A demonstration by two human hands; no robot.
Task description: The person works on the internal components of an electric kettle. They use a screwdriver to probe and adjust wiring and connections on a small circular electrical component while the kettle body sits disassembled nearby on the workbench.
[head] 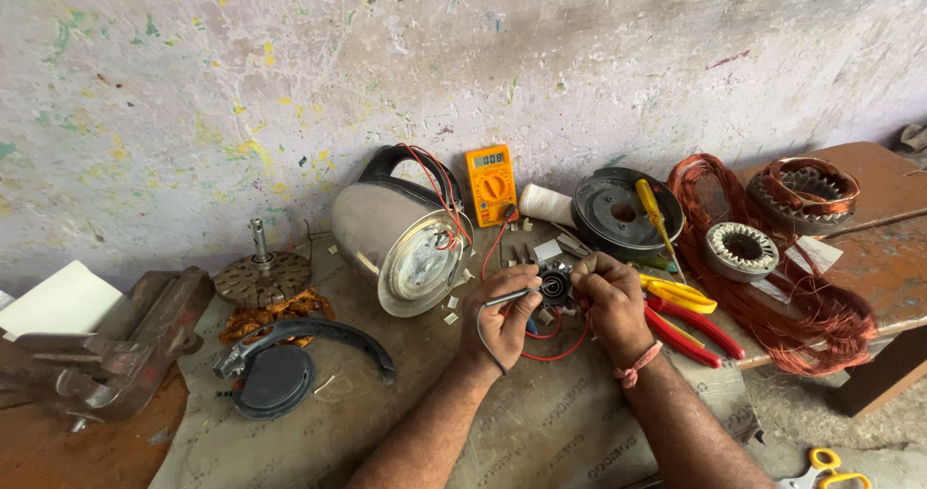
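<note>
Both hands meet near the middle of the bench over a small black round part [555, 283]. The left hand [504, 317] is clenched around a thin grey rod [504, 298] whose tip touches the part; a grey wire curves down from that fist. The right hand [610, 301] pinches the part from its 3 o'clock side, a red thread tied round the wrist. Red wires [550, 346] loop under both hands.

At 10 o'clock from the part lies a steel kettle [391, 233] on its side, base facing the hands. At 12 o'clock leans a yellow meter [490, 184] against the wall. At 2 o'clock sits a black round base [618, 209] with a yellow screwdriver [655, 211] across it. At 3 o'clock lie red-handled pliers [690, 330], and beyond them a heap of copper wire [801, 306]. At 9 o'clock, well apart, rests a rusty vise [121, 344]
</note>
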